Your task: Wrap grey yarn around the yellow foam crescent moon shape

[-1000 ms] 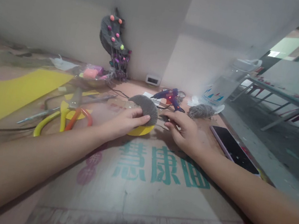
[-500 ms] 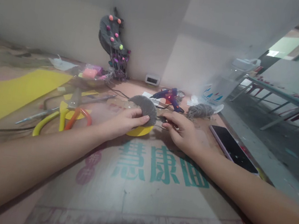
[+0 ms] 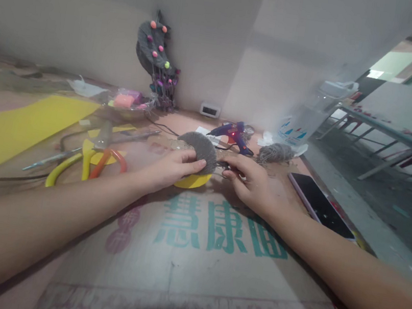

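A crescent wrapped in grey yarn, with bare yellow card showing along its lower edge, is held just above the printed cardboard. My left hand is closed on it, thumb on the front face and the other fingers mostly hidden behind. To its right, my right hand pinches grey yarn close to the crescent's right edge; its fingertips are partly hidden. Behind the right hand lies a bundle of grey yarn.
A blue glue gun with a red light lies behind the hands. Scissors and yellow card sheets are on the left. A phone and a clear bottle stand right. A bead-decorated grey crescent leans against the wall.
Almost nothing differs. Both hands keep their hold on the crescent and the yarn, in nearly the same place.
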`<act>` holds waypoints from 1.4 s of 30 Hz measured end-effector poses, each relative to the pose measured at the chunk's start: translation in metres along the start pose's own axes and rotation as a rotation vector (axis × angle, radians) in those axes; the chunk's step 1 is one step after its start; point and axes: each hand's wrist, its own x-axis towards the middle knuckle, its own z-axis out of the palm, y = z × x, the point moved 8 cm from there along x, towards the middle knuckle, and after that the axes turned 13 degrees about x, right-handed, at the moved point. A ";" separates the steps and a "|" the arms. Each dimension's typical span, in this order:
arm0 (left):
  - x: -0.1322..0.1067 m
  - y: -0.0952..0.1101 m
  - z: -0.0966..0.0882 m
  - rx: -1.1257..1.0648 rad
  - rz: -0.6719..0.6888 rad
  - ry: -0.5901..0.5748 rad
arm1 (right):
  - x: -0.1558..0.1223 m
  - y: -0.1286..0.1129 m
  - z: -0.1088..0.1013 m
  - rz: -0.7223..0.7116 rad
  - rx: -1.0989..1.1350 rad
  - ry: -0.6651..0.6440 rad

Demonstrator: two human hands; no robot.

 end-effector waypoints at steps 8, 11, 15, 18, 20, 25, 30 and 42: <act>0.000 -0.001 0.000 0.004 -0.004 0.003 | 0.000 0.003 0.000 0.033 0.030 0.008; 0.000 -0.001 -0.002 0.055 -0.003 0.013 | 0.001 0.003 0.000 0.034 0.038 0.001; 0.000 -0.002 -0.002 0.052 0.001 0.014 | 0.001 0.002 0.000 0.023 0.041 -0.012; 0.001 -0.003 -0.002 0.053 -0.002 0.012 | 0.001 0.001 0.000 0.012 0.016 -0.017; 0.001 -0.004 -0.001 0.052 -0.005 -0.001 | 0.000 0.001 0.000 0.007 0.002 -0.015; 0.002 -0.005 -0.001 0.056 0.000 -0.013 | 0.001 0.001 0.001 0.009 -0.009 -0.015; 0.002 -0.003 -0.002 0.067 0.006 -0.005 | 0.000 0.001 0.000 0.022 -0.033 -0.014; 0.000 -0.003 -0.001 0.022 -0.058 0.033 | -0.002 0.005 -0.005 0.061 0.009 0.098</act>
